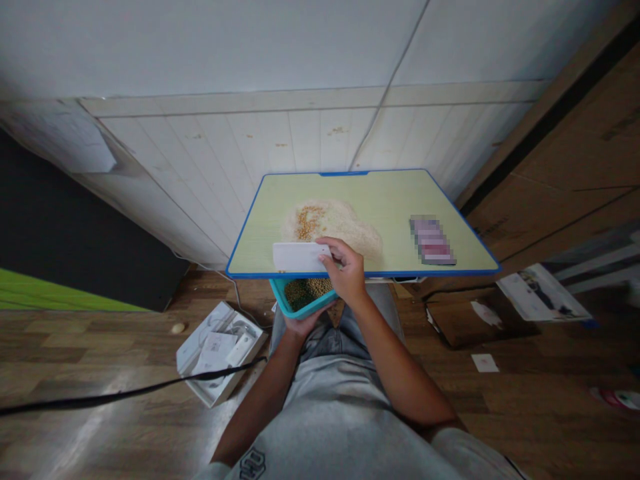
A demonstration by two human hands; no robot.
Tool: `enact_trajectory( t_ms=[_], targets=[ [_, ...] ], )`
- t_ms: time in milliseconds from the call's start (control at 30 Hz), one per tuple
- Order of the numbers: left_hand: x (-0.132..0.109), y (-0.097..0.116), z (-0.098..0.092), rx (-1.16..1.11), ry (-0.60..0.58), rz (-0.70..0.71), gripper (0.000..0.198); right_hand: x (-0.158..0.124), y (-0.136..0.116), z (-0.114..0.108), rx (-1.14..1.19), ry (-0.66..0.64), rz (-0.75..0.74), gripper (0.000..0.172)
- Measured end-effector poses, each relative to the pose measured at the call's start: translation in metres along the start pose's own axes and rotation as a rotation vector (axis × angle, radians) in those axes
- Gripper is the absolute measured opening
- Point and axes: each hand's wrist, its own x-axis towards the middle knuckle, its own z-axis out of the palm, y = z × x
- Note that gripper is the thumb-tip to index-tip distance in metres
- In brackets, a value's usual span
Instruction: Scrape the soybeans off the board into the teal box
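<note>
My left hand (310, 323) holds a teal tray (300, 311) from below, just under the table's front edge. Inside the tray lie green beans (297, 294) and tan beans (320, 287). In my right hand (345, 267), a flat white card (297, 257) is pinched at its right end; it stands near the table's front edge, above the tray. Behind the card, a patch of pale grains (350, 227) spreads over the light green tabletop (400, 193), with orange-yellow kernels (306, 225) on its left part. A few kernels show at the card's lower edge.
A blurred-out phone-like object (433, 241) lies on the table's right side. On the floor at left sits an open white box (220, 353) with cables and papers. Cardboard (465, 320) and a white paper (485, 363) lie at right. A black strap (135, 393) crosses the lower left.
</note>
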Motion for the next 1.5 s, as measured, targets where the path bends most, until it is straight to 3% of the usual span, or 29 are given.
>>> enact_trajectory(
  t_ms=[300,467,567,733,1000,1300,1500],
  targets=[
    [0.002,0.001,0.002,-0.015,0.007,-0.034,0.089,-0.002,-0.004,-0.011,0.008,0.048,0.005,0.031],
    [0.001,-0.002,0.0,-0.044,0.09,-0.077,0.079,0.001,-0.003,-0.039,-0.022,0.254,-0.005,0.037],
    [-0.001,-0.003,0.003,-0.028,0.089,-0.095,0.087,0.006,-0.003,-0.058,-0.011,0.396,-0.02,0.05],
    [-0.003,-0.004,0.006,0.007,0.056,-0.101,0.092,0.011,-0.006,-0.076,-0.063,0.511,-0.058,0.059],
    [-0.003,-0.009,-0.004,0.088,-0.027,-0.119,0.122,0.004,-0.016,-0.081,-0.179,0.411,-0.049,0.043],
    [-0.001,-0.011,-0.006,0.096,-0.036,-0.117,0.11,0.005,-0.017,-0.084,-0.207,0.402,-0.063,0.039],
    [-0.001,-0.011,-0.005,0.1,-0.037,-0.12,0.117,0.004,-0.012,-0.084,-0.212,0.395,-0.065,0.038]
  ],
)
